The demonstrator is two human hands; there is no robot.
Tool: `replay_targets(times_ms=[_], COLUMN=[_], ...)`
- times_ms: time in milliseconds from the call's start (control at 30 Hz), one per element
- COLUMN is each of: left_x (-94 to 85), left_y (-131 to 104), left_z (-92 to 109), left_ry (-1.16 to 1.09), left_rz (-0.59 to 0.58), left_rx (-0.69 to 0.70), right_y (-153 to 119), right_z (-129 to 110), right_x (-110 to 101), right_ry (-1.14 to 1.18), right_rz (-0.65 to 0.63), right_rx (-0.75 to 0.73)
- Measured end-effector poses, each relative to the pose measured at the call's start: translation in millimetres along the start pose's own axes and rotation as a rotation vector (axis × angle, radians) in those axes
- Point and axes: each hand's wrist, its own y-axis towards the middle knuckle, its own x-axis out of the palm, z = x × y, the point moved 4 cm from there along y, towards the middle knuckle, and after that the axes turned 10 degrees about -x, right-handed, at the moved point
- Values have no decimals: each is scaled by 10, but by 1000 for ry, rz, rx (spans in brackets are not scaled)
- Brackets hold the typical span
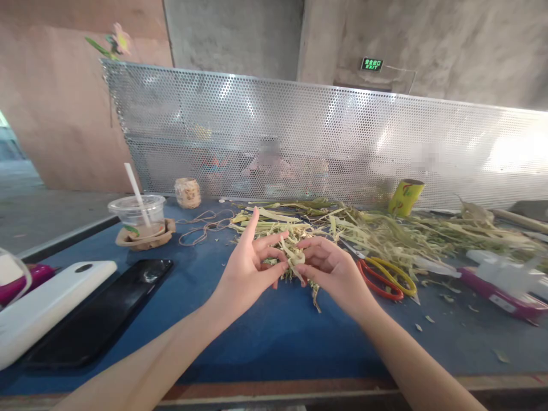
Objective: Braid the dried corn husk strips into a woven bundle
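Observation:
Both hands meet over the blue table at a small bundle of pale dried plant strips [293, 257]. My left hand [256, 262] pinches one side of it between thumb and fingers, with its index finger raised. From the right, my right hand [327, 265] has its thumb and curled fingers closed on the other side. Short strip ends hang below the bundle, and one longer darker piece dangles near my right hand. Behind the hands lies a loose heap of green and straw-coloured leaf strips [385, 234].
Scissors with red and yellow handles [387, 279] lie right of my right hand. At the left are a plastic cup [139, 214], a black phone [103, 314] and a white power bank [55, 302]. A perforated metal screen [240, 131] stands behind the table [274, 342].

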Motion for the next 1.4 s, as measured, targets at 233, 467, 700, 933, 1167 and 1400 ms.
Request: replay_targets(times_ms=[233, 467, 700, 933, 1167, 1400], left_x=[-32, -27, -8, -7, 4, -3], left_y=[38, 48, 21, 6, 6, 3], left_z=[-16, -21, 0, -68, -63, -55], left_ry=[-57, -105, -44, -5, 40, 109], left_rz=[19, 25, 9, -26, -5, -14], left_rx=[-49, -112, -78, 32, 6, -33], right_y=[-13, -8, -20, -28, -23, -6], right_z=[-58, -37, -82, -58, -47, -45], right_x=[-14, -16, -5, 56, -8, -62], right_ry=[112, 67, 2, -95, -164, -182], right_rz=[-55, -25, -4, -39, 32, 83], right_rx=[-4, -5, -40, -66, -46, -25])
